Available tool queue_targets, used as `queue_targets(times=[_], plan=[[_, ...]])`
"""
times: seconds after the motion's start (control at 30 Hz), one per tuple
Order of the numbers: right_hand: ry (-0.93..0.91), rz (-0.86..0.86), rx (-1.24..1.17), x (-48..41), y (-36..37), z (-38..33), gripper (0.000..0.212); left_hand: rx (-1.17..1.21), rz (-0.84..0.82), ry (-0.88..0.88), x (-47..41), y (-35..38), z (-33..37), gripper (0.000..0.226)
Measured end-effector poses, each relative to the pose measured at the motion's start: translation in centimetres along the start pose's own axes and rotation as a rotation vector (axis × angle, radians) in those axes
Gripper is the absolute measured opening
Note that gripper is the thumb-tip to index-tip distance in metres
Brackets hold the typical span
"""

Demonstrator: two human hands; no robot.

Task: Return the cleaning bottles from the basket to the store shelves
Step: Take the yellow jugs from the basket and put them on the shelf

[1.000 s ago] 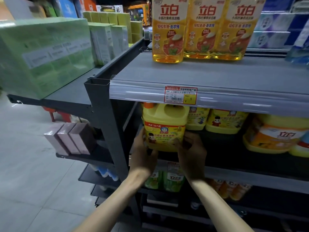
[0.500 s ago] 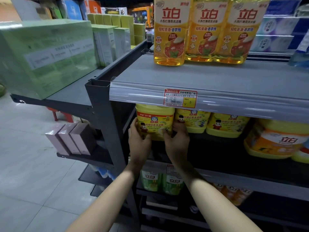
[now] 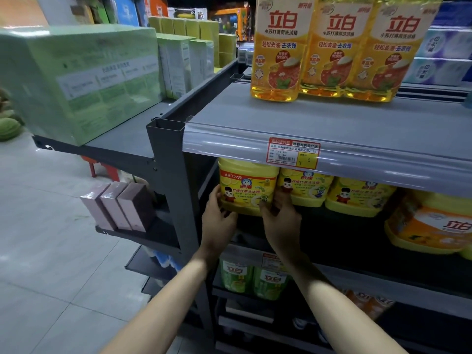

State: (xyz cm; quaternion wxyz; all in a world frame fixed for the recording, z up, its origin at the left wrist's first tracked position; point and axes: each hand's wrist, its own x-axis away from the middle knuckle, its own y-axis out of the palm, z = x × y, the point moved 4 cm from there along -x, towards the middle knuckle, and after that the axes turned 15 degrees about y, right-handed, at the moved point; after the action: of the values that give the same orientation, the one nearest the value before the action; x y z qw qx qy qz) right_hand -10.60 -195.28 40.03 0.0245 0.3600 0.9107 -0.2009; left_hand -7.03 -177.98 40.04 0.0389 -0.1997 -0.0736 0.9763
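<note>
Edges and room: your yellow bottle (image 3: 246, 190) stands upright at the left end of the middle shelf (image 3: 339, 236). Its top is tucked under the front lip of the upper shelf (image 3: 332, 123), and the dark upright post (image 3: 173, 180) is near on its left. A bare dark strip of the middle shelf runs along the near side to the right. The upper shelf shows a bare grey band near its front edge. Count, middle shelf: 1 yellow bottle in hand; 2 matching yellow bottles (image 3: 305, 186) in a row just to its right; 1 orange jug (image 3: 434, 226) further right. Upper shelf: 3 tall amber bottles (image 3: 277, 54) side by side; 1 red price tag (image 3: 292, 154) on the lip. Shelf below: 2 green bottles (image 3: 236, 274). Side rack at left: 3 pink boxes (image 3: 120, 205); 1 large green carton (image 3: 76, 80) above them. Grip: your left hand (image 3: 217, 221) wraps the bottle's lower left side. Your right hand (image 3: 279, 221) clasps its lower right corner, thumb on the front label, fingers going in beside the neighbouring bottle. The bottle sits between both palms. You cannot tell whether its base rests on the shelf.
</note>
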Motion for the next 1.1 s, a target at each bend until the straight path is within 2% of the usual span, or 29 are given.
queue_targets(times=[0.2, 0.4, 0.53, 0.67, 0.73, 0.83, 1.1], plan=[[0.042, -0.059, 0.012, 1.2, 0.0, -0.2, 0.048, 0.032, -0.062, 0.02, 0.4, -0.6, 0.3, 0.088], [0.081, -0.156, 0.286, 2.3, 0.2, -1.3, 0.072, -0.006, -0.19, 0.143, 0.2, -1.1, 1.2, 0.101], [0.125, -0.224, 0.476, 3.1, -0.4, -0.7, 0.076, 0.003, -0.325, 0.145, -0.1, -1.0, 0.3, 0.094], [0.214, -0.32, 0.59, 5.2, -1.8, -0.3, 0.075, -0.231, -0.436, 0.064, 0.2, -1.4, 0.2, 0.078], [0.26, -0.345, 0.641, 6.2, -2.7, -0.3, 0.072, -0.322, -0.506, 0.043, 0.7, -1.3, 1.0, 0.059], [0.268, -0.375, 0.764, 7.2, -4.6, -0.3, 0.069, -0.442, -0.654, 0.098, 1.9, -0.3, 2.7, 0.046], [0.21, -0.368, 0.925, 9.0, -13.1, 1.4, 0.069, -0.742, -0.887, 0.161, 7.0, 5.0, 6.8, 0.059]])
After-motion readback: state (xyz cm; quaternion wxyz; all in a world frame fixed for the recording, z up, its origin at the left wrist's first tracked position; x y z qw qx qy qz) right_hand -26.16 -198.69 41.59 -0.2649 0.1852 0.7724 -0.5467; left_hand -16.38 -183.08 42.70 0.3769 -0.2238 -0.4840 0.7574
